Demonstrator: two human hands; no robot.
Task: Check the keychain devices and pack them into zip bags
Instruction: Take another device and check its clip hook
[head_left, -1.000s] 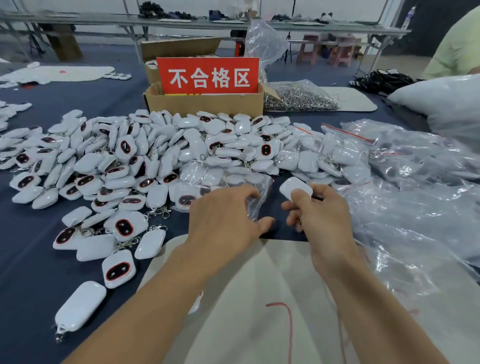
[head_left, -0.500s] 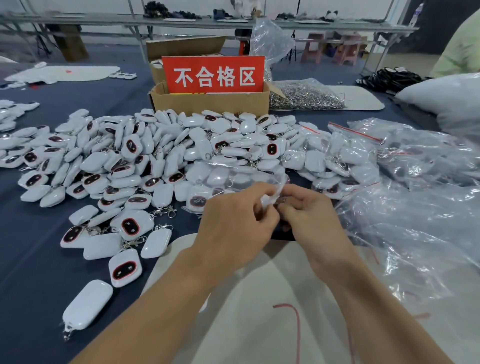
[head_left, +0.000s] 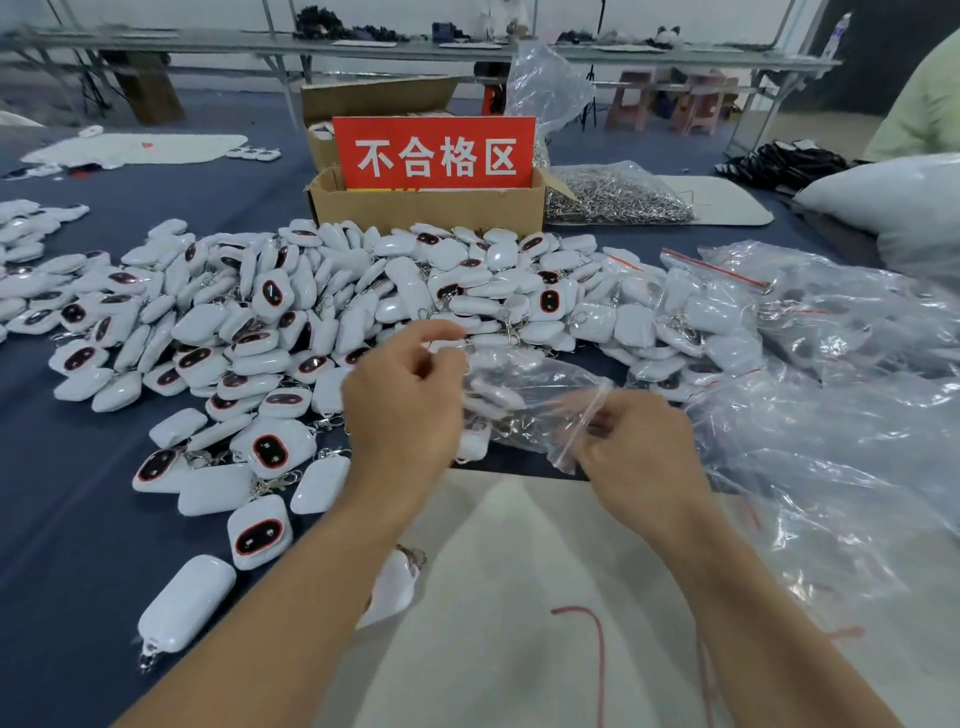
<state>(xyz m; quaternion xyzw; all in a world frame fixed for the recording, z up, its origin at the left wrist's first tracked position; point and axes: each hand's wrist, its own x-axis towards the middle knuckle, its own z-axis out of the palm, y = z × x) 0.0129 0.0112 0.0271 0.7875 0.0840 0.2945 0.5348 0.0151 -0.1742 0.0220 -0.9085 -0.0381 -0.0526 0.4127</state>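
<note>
Mostly undone: the left hand (head_left: 405, 415) and right hand (head_left: 641, 452), each grip pinching one end, hold a bag (head_left: 535, 389) with a device (head_left: 493, 397) inside over the tabletop (head_left: 78, 545); a large loose pile (head_left: 311, 322) waits, some bagged ones (head_left: 701, 317) lie right.

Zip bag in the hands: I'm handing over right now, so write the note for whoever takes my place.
Hands: the left hand pinches one end of the zip bag; the right hand pinches its red-striped zip edge.
Things: one white keychain device sits inside that bag, held above the table. The loose pile lies left and ahead, the filled bags to the right.
Done: device is in the bag; blur hides whether it is sealed.
Left: seal it, set it with the filled bags, then work through the pile.
</note>
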